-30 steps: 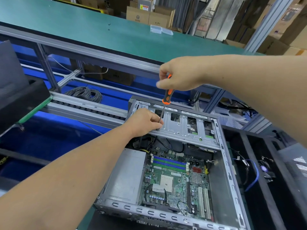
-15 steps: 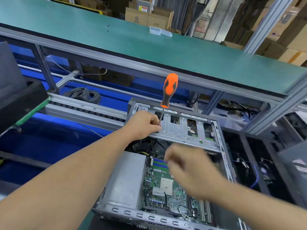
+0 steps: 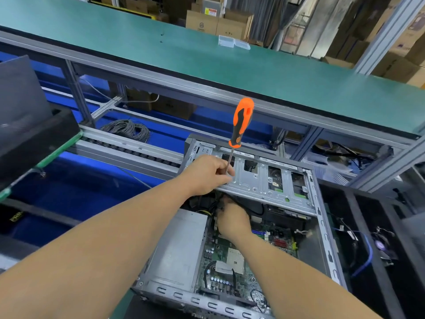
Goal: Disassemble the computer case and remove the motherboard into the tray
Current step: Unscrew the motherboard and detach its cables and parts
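**Open case on bench: left hand on screwdriver shaft, right hand in cable bundle**

Computer case [image 3: 323,229] lies on its side, side panel off, interior facing up. Motherboard [image 3: 232,256] seated flat on the case floor, between the grey power supply box [image 3: 179,247] and the right-hand wall of the case.

Left hand [image 3: 204,174] rests on the near-left corner of the silver drive cage [image 3: 264,180], fingers closed around the metal shaft of the orange-and-black screwdriver [image 3: 241,122]. Screwdriver stands nearly upright, handle free above the hand; tip hidden behind the fingers.

Right hand [image 3: 231,218] reaches under the cage edge into black cables [image 3: 213,203] at the motherboard's far end. Fingers curled, tips hidden; cannot tell whether they grip anything.

Black tray [image 3: 377,226] sits just right of the case, holding a blue cable [image 3: 368,256].
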